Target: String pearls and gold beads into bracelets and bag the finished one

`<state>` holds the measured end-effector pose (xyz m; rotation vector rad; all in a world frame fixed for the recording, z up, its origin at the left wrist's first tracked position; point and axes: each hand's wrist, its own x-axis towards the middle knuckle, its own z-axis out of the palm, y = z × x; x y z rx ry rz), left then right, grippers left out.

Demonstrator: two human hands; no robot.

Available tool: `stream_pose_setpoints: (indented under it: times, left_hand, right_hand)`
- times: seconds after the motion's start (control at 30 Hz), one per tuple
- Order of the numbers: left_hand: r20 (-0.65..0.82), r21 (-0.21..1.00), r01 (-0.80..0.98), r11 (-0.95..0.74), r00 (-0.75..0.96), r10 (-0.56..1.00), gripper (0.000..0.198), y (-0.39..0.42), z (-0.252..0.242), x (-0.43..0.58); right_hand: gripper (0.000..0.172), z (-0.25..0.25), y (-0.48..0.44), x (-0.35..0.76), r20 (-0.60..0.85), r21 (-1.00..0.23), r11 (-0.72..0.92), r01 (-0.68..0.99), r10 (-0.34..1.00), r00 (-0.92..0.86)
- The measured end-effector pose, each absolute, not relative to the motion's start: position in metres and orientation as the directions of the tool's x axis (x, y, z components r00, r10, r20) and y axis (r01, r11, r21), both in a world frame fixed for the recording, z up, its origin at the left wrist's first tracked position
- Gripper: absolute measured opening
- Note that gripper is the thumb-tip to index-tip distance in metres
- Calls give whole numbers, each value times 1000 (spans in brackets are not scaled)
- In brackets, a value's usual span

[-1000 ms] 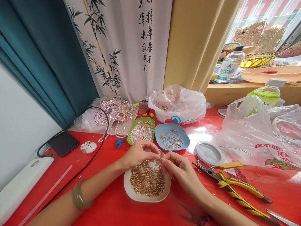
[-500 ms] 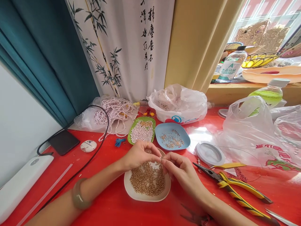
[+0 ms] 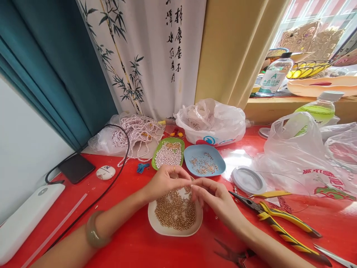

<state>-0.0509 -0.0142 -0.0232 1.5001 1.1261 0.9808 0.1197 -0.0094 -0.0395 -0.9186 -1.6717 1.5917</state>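
My left hand (image 3: 169, 182) and my right hand (image 3: 209, 191) meet fingertip to fingertip above the back of a white dish (image 3: 156, 229). Both are closed in a pinch, and what lies between the fingertips is too small and covered to name. Many small gold beads (image 3: 175, 214) fill the dish. Just behind the hands stand a green tray (image 3: 154, 163) of pinkish pearl beads (image 3: 167, 155) and a blue tray (image 3: 220, 167) with small gold metal pieces (image 3: 205, 165). A single bead (image 3: 216, 218) lies on the table beside my right wrist.
Yellow-black pliers (image 3: 279, 219), yellow-handled tweezers (image 3: 272, 194), a grey lid (image 3: 249, 180) and dark pliers (image 3: 231, 255) lie at right. Plastic bags (image 3: 295, 149) stand behind them. Strung pearls (image 3: 134, 132), a black cable (image 3: 111, 182) and a phone (image 3: 76, 168) are at left.
The small pale bead seen between my fingertips before is now covered by them. My fingertips have shifted slightly, with the right fingers straighter. A bead on the table by my right wrist now shows.
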Motion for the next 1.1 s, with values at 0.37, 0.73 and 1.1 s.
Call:
stream_pose_setpoints:
  times: [0.37,0.73,1.1]
  left_hand:
    - [190,941,255,-224,149,970,9,-16,-2,-37]
    - [25,965,-252,74,368,929,22,-12,-14,-7]
    - [-152,952,-190,239,384,910,21,-17,-23,-7]
  right_hand:
    - [13,-2,10,137,54,-917,290,274,771,-635]
    - [16,23,18,151,102,-994,108,-14,876,-471]
    - [10,37,44,188,181,-932,171,-321,984,-1]
